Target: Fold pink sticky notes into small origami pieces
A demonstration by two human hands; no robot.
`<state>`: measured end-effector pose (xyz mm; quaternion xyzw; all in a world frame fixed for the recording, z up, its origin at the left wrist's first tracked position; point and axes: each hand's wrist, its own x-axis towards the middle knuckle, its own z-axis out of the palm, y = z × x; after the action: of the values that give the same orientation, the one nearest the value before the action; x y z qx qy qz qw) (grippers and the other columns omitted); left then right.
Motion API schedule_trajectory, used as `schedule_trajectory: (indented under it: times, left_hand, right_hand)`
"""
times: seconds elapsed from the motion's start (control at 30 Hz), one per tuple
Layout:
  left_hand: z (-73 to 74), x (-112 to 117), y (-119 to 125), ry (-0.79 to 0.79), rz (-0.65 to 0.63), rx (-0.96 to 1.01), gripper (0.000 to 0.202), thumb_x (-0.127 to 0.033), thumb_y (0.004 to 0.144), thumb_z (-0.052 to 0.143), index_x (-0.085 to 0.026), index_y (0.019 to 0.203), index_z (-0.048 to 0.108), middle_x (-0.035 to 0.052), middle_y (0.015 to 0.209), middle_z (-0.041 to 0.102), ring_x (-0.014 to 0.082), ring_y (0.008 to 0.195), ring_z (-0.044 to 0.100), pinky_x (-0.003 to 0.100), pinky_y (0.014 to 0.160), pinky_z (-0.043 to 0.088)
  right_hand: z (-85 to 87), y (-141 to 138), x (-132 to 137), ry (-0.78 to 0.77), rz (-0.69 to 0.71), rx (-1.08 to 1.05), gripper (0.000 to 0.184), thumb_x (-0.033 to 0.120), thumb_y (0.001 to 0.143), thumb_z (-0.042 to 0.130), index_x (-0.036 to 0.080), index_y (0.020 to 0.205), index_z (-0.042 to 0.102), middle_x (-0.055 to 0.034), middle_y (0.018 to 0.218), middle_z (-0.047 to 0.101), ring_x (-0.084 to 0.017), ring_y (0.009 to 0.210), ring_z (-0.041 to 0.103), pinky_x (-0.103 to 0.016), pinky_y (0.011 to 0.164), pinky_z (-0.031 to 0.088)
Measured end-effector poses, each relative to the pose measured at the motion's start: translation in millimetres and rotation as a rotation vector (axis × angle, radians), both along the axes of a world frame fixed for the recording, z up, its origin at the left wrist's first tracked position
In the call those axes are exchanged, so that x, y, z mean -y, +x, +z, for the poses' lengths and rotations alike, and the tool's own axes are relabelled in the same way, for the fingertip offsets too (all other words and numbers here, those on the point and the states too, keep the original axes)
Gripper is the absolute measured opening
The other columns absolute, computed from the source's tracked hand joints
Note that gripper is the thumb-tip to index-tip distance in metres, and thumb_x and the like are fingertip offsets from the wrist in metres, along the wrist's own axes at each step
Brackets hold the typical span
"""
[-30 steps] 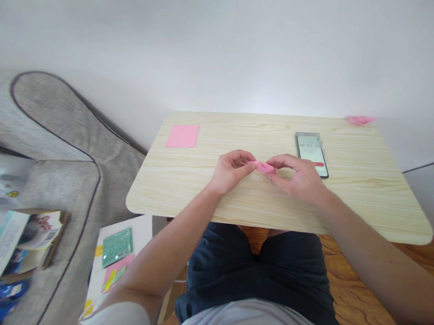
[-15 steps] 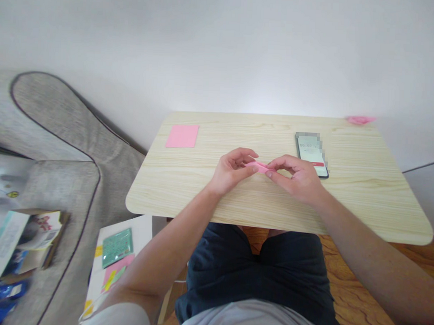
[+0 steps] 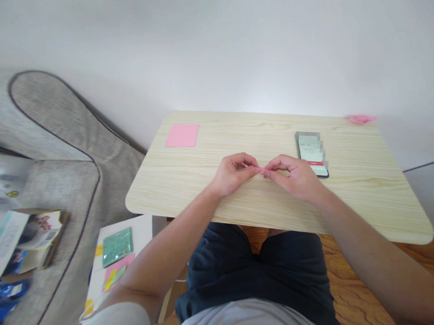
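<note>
Between my two hands, a small folded piece of pink paper (image 3: 261,169) is held just above the wooden table (image 3: 187,180). My left hand (image 3: 234,173) pinches its left end between thumb and fingers. The right end is pinched by my right hand (image 3: 291,175). Fingers cover most of the paper, so only a thin pink strip shows. Beyond my right hand lies a phone (image 3: 311,150) with a lit screen, its lower part close to my knuckles.
A flat pink paper square (image 3: 182,135) lies at the table's back left. A crumpled-looking pink paper piece (image 3: 361,119) sits at the back right corner. Left of the table, a low white surface holds a green packet (image 3: 118,247). A grey sofa (image 3: 60,122) carries an open box (image 3: 30,240).
The fingers of my left hand have closed down onto the pink paper, and both hands have drawn slightly together. Less of the paper shows now.
</note>
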<state>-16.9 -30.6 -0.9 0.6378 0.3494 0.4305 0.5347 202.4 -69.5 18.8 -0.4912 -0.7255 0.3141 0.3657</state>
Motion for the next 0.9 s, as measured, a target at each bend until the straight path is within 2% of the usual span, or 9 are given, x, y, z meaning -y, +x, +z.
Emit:
schedule_trajectory:
  times: [0.3, 0.63, 0.9]
  left_hand:
    - [0.3, 0.4, 0.4, 0.025, 0.017, -0.032, 0.023, -0.038, 0.079, 0.084, -0.017, 0.083, 0.075, 0.004, 0.082, 0.073, 0.0149, 0.076, 0.063, 0.029, 0.072, 0.047]
    - [-2.6, -1.0, -0.3, 0.068, 0.026, -0.071, 0.021, -0.037, 0.081, 0.082, -0.017, 0.085, 0.075, 0.0048, 0.085, 0.073, 0.0157, 0.079, 0.063, 0.03, 0.074, 0.048]
    - [-3.9, -1.0, 1.2, 0.065, 0.041, -0.061, 0.021, -0.036, 0.08, 0.083, -0.018, 0.08, 0.072, 0.0037, 0.081, 0.071, 0.0153, 0.077, 0.062, 0.03, 0.072, 0.048]
  right_hand:
    - [-1.7, -0.1, -2.7, -0.07, 0.006, -0.035, 0.028, 0.054, 0.09, 0.074, 0.026, 0.093, 0.073, -0.0038, 0.092, 0.081, -0.025, 0.09, 0.078, -0.04, 0.08, 0.061]
    - [-6.9, 1.6, -6.7, -0.136, 0.002, -0.126, 0.025, 0.046, 0.085, 0.08, 0.025, 0.094, 0.069, -0.004, 0.093, 0.082, -0.025, 0.092, 0.079, -0.038, 0.079, 0.062]
    - [-6.5, 1.6, -7.2, -0.151, 0.005, -0.11, 0.028, 0.049, 0.085, 0.08, 0.027, 0.096, 0.066, -0.0032, 0.093, 0.082, -0.027, 0.093, 0.08, -0.038, 0.08, 0.061]
